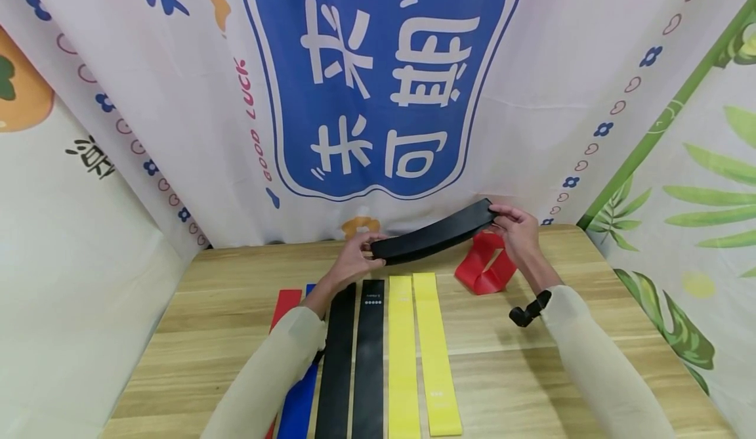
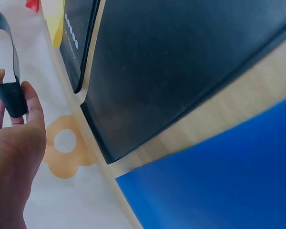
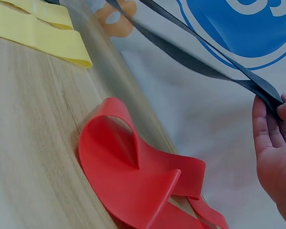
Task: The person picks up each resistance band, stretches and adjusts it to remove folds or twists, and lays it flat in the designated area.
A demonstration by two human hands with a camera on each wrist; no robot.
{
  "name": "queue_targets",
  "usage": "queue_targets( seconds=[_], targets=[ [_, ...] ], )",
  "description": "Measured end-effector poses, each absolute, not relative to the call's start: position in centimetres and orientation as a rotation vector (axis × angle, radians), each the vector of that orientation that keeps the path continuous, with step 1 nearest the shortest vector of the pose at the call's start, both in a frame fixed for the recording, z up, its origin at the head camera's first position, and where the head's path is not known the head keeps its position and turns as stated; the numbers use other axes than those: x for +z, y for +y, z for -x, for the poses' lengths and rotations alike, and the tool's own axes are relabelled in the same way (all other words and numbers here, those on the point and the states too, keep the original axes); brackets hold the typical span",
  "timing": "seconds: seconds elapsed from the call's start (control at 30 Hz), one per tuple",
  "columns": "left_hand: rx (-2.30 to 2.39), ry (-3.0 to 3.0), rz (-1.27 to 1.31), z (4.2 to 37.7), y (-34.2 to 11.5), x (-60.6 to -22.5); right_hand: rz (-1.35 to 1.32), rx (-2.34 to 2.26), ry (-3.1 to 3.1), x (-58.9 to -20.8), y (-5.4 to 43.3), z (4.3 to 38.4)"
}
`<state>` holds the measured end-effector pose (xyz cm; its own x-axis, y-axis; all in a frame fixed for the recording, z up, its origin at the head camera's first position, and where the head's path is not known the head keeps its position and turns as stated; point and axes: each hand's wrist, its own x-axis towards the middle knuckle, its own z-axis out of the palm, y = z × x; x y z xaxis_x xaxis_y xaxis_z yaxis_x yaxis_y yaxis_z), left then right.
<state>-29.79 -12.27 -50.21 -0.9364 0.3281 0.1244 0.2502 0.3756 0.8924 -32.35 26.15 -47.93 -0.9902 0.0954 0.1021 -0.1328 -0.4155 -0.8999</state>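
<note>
A black resistance loop band (image 1: 434, 233) is held up above the table's far edge, slanting up to the right. My left hand (image 1: 353, 260) pinches its lower left end. Thumb and fingers of my right hand (image 1: 521, 234) grip its higher right end. In the right wrist view its two layers (image 3: 181, 55) stand a little apart, and the right hand (image 3: 279, 164) pinches them together at the end. The left wrist view has the left hand (image 2: 14, 152) around the other end. Below the right hand, a red loop band (image 3: 119, 171) lies crumpled on the table.
Flat bands lie side by side on the wooden table (image 1: 195, 340): a red one (image 1: 287, 302), a blue one (image 1: 299, 403), two black (image 1: 369, 360) and two yellow (image 1: 403, 354). My left forearm passes over the red and blue ones. A printed curtain (image 1: 201, 98) hangs behind the table.
</note>
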Motion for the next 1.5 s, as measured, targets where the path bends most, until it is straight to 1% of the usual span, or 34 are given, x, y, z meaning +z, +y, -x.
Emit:
queue_targets(
  seconds=[0.47, 0.87, 1.07, 1.3, 1.5],
  targets=[
    [1.669, 2.473, -0.573, 28.3, -12.7, -49.2, -0.074, 2.558, -1.601, -48.4, 26.6, 31.7],
    [1.639, 2.524, -0.505, 27.2, -12.6, -49.0, -0.148, 2.619, -1.561, -48.2, 26.9, 31.1],
    [1.590, 2.602, -0.562, 26.4, -12.4, -48.5, -0.187, 2.629, -1.533, -48.2, 27.1, 30.9],
    [1.567, 2.662, -0.626, 25.2, -12.1, -47.8, -0.157, 2.575, -1.572, -48.0, 27.0, 30.7],
    [1.571, 2.667, -0.576, 24.2, -12.0, -47.5, -0.127, 2.531, -1.612, -47.7, 26.8, 30.6]
  ],
)
